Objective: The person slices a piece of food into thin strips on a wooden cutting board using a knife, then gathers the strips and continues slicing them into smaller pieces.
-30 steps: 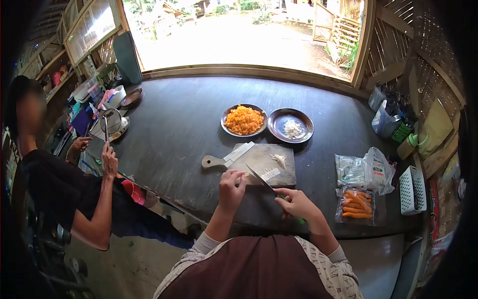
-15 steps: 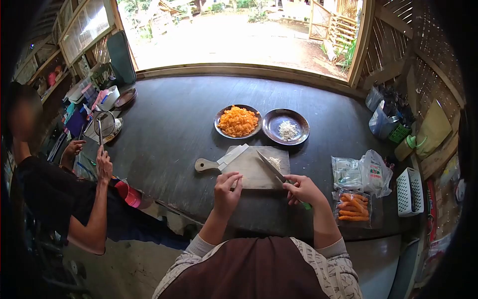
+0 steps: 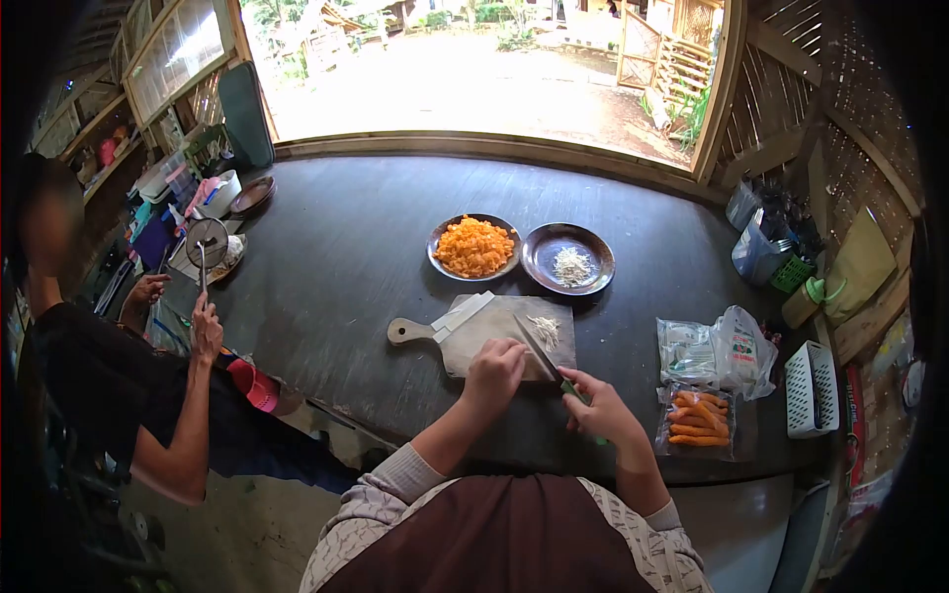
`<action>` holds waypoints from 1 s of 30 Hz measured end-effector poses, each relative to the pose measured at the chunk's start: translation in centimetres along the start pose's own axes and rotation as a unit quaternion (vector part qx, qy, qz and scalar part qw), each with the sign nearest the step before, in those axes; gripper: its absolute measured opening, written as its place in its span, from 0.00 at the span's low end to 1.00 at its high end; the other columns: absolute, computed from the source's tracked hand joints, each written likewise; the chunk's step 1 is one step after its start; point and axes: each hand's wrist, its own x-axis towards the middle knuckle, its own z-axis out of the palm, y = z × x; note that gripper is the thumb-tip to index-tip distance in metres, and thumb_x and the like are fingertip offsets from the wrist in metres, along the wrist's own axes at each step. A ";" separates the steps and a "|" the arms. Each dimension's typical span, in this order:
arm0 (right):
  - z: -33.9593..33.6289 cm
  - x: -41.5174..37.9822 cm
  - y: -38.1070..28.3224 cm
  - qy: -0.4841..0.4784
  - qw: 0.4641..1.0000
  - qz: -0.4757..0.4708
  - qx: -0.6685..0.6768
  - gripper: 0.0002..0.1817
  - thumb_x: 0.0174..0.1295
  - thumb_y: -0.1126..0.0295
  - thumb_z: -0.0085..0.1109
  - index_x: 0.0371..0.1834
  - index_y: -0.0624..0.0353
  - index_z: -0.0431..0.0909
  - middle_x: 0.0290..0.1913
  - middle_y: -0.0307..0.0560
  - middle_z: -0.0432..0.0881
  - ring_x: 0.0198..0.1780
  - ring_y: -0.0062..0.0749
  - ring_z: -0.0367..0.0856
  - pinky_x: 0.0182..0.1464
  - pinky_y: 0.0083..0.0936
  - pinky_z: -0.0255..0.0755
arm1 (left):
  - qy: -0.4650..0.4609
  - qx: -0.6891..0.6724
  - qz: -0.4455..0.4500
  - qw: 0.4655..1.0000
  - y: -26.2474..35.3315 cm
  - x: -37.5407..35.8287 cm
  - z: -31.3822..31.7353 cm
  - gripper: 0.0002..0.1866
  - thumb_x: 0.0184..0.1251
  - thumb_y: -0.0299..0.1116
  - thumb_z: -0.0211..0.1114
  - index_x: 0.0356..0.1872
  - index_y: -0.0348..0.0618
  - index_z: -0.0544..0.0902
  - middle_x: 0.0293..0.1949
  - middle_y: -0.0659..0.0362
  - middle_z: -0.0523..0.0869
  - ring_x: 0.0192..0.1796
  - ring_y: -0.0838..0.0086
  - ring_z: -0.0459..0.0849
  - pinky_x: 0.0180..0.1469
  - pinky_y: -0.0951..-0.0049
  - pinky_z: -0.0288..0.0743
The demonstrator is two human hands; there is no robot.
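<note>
A wooden cutting board (image 3: 474,356) with a round handle lies before me, small pale shreds (image 3: 544,331) at its upper right and long pale strips (image 3: 463,314) at its upper left. In my right hand (image 3: 601,405) is a green-handled knife (image 3: 537,346), its blade slanting over the board. My left hand (image 3: 494,374) is above the board, just left of the blade, fingers closed; what they pinch, if anything, is too small to name. Behind the board stand a plate of chopped orange pieces (image 3: 474,247) and a dark plate (image 3: 534,271) with pale shreds.
At the right are a bag of carrots (image 3: 699,420), plastic packages (image 3: 727,351) and a white basket (image 3: 813,390). A co-worker (image 3: 109,376) stands at the left, holding a strainer (image 3: 206,242). A red container (image 3: 255,383) is near the table's left edge.
My left hand has moved right and forward, close to the knife blade. My right hand and the knife have shifted slightly down and to the right.
</note>
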 end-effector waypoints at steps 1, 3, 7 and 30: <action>0.2 -0.4 0.3 -0.009 1.000 -0.019 0.007 0.26 0.65 0.71 0.54 0.68 0.53 0.67 0.34 0.44 0.81 0.25 0.23 0.82 0.24 0.20 0.75 | -0.018 -0.005 0.009 1.000 0.1 -0.2 0.2 0.08 0.55 0.22 0.65 0.37 0.38 0.84 0.39 0.54 0.84 0.44 0.59 0.81 0.46 0.63 0.76; 0.6 -0.7 0.6 -0.008 0.999 -0.031 0.031 0.27 0.64 0.73 0.52 0.69 0.54 0.66 0.40 0.46 0.80 0.26 0.23 0.82 0.26 0.20 0.76 | -0.030 0.000 0.006 1.000 0.4 -0.6 0.0 0.08 0.56 0.26 0.65 0.38 0.40 0.85 0.40 0.56 0.85 0.45 0.61 0.82 0.47 0.63 0.75; 1.0 -1.2 0.3 0.037 0.998 -0.048 0.017 0.27 0.64 0.74 0.52 0.68 0.57 0.65 0.42 0.48 0.80 0.29 0.24 0.83 0.29 0.21 0.77 | -0.070 0.055 -0.003 0.996 1.4 -1.1 -0.6 0.09 0.57 0.32 0.65 0.38 0.44 0.86 0.43 0.58 0.86 0.48 0.64 0.82 0.50 0.62 0.73; 3.9 -2.4 1.0 0.093 0.985 -0.133 -0.066 0.20 0.62 0.70 0.57 0.58 0.59 0.74 0.43 0.63 0.83 0.47 0.47 0.85 0.48 0.30 0.75 | -0.068 0.051 -0.013 0.996 0.1 -2.1 -0.6 0.08 0.55 0.32 0.62 0.34 0.42 0.85 0.45 0.60 0.83 0.49 0.66 0.80 0.51 0.61 0.70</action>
